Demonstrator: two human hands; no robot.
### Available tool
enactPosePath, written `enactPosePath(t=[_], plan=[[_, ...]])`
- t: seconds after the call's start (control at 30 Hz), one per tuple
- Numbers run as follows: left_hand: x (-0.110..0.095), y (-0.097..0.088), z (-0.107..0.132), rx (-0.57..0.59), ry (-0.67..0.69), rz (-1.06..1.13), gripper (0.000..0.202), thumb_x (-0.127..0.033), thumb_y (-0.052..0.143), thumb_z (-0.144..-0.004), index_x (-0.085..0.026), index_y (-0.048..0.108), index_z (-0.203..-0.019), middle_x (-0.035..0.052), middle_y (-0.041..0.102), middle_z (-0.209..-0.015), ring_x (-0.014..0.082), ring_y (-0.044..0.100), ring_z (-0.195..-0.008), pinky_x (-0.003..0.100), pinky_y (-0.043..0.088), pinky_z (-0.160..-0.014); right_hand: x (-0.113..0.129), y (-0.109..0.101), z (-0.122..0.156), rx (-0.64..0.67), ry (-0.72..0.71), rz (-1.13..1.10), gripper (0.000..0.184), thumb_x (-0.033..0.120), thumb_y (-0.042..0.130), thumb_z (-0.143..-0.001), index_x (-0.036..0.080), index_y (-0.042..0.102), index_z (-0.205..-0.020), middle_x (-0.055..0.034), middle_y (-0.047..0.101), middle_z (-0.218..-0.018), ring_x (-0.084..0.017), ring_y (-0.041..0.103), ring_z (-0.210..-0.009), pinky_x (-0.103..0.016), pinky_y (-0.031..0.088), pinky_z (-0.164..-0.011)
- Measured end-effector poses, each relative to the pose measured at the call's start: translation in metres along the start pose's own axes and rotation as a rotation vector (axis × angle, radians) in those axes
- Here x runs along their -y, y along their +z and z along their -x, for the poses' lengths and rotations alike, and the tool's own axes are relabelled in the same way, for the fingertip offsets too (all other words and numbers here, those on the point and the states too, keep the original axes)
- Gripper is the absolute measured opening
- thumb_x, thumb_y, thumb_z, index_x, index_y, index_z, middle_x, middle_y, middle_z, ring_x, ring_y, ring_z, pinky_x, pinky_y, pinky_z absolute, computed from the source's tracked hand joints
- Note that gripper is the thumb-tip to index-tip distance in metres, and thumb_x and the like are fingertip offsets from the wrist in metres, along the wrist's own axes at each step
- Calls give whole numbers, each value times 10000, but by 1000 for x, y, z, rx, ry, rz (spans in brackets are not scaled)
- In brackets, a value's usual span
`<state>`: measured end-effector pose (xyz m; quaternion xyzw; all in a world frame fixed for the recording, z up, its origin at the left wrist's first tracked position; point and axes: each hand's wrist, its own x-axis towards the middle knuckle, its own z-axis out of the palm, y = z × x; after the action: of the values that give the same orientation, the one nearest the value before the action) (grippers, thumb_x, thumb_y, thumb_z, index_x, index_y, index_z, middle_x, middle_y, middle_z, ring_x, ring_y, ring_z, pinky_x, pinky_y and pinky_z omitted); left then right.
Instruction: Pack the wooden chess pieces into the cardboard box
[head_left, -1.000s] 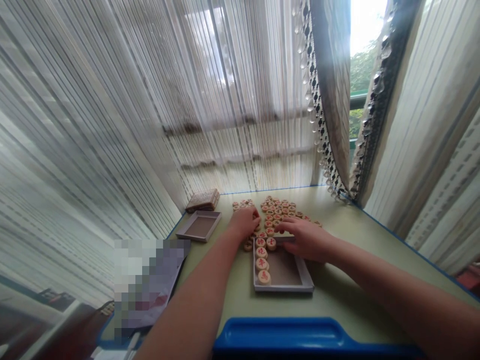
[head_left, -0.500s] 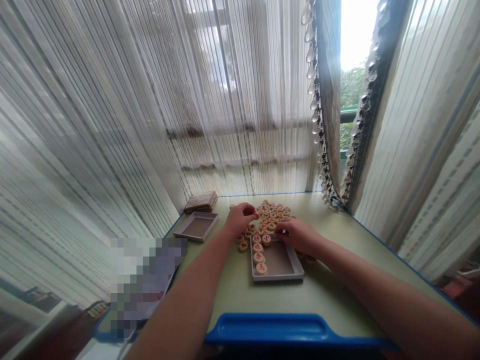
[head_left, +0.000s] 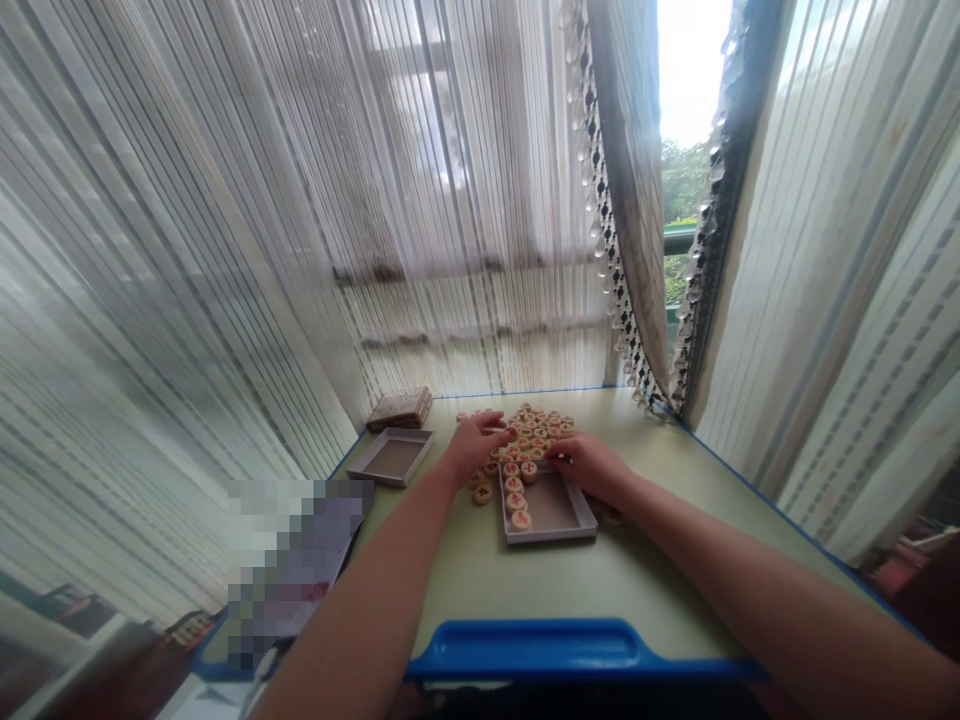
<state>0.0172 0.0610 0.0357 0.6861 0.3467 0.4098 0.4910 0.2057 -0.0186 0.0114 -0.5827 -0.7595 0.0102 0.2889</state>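
Note:
A heap of round wooden chess pieces [head_left: 536,428] with red and dark characters lies at the far middle of the green table [head_left: 637,570]. In front of it sits a shallow grey box tray [head_left: 559,525] with several pieces lined along its left side. My left hand [head_left: 472,447] rests over the pieces at the heap's left edge, fingers stretched forward. My right hand [head_left: 589,464] lies on the tray's far right corner, fingers curled at the heap's near edge; what they hold, if anything, is hidden.
A second grey box tray [head_left: 392,456] lies to the left, with a patterned wooden box [head_left: 400,408] behind it. A blue handle-like rim [head_left: 529,648] edges the table near me. Sheer striped curtains and a beaded curtain edge surround the table.
The view has pulled back and tilted. My left hand went from curled to stretched out over the pieces. My right hand stays at the tray's far corner.

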Motion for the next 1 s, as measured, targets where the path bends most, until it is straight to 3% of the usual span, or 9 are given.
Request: enactPosePath(t=[0.13,0.27,0.4,0.57,0.7,0.9,1.0], plan=[[-1,2,-3,10,-26,10,387,-131,704,-620,-103,610,-994,64,667,-848,134,627,-744,282,518,-703,3,-2,2,-8,7,20,183,210,516,-778,204,694,-821,-48,678,-850,-177,596,-805,-273,438,-739],[-6,7,-1,60,-11,34,312,-159,724,-599,-94,639,-892,62,664,-812,141,630,-708,288,524,-672,9,-6,3,-5,57,28,276,337,444,-845,203,685,-838,-63,681,-827,-187,606,-758,-300,452,-700],[-17,18,9,86,11,133,334,-184,752,-569,-102,641,-873,46,659,-787,133,626,-735,299,515,-741,18,-10,6,-188,-26,-80,273,370,531,-803,202,625,-997,-78,649,-996,-194,587,-911,-318,445,-807],[-24,27,19,209,-31,267,405,-222,773,-553,-120,581,-895,24,650,-755,132,634,-701,324,518,-730,26,-15,11,-335,-116,-185,205,307,532,-819,203,596,-983,-64,639,-948,-172,589,-866,-304,458,-784],[-24,25,21,242,-87,236,345,-246,771,-560,-104,574,-806,39,658,-734,114,628,-658,301,512,-713,27,-15,13,-330,-120,-176,190,307,539,-816,200,607,-957,-61,639,-909,-166,591,-816,-297,464,-751],[-25,21,22,300,-146,140,332,-278,745,-594,-110,583,-830,52,662,-718,125,626,-617,257,508,-597,25,-15,14,-288,-148,-118,179,310,565,-793,203,628,-923,-59,640,-895,-171,581,-819,-305,456,-752],[-21,18,16,186,-90,24,270,-323,630,-700,-118,589,-872,62,657,-786,110,598,-574,211,456,-485,27,-22,15,-296,-142,-55,191,328,585,-769,205,643,-903,-60,609,-870,-172,563,-812,-296,450,-741]])
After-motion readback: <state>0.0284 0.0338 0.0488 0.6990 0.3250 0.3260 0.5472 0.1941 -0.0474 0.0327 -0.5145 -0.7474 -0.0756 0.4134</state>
